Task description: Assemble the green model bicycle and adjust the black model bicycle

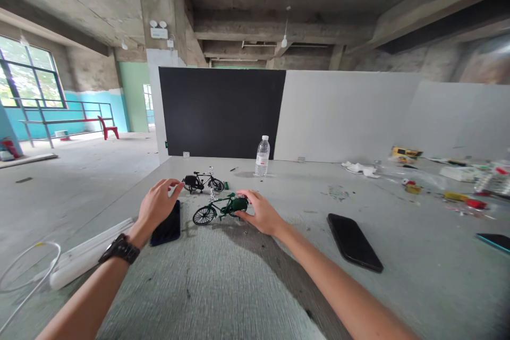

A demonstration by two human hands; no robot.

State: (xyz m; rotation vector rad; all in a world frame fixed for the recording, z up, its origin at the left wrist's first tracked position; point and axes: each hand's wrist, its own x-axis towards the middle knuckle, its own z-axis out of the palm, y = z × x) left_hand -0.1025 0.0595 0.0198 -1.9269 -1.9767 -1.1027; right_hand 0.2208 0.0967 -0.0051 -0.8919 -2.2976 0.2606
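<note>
Hands first: my right hand (261, 215) pinches the rear end of the green model bicycle (217, 210), which has thin spoked wheels and stands upright on the tabletop (239, 287) between both hands. My left hand (157, 204) is open, fingertips just beside the black model bicycle (203, 182); can't tell if they touch. Glossy dark phone (167, 228) lies flat by the left wrist. Clear plastic water bottle (262, 156) stands behind. Tabletop is grey and coarse-grained. Room has bare concrete beams, black and white wall panels.
</note>
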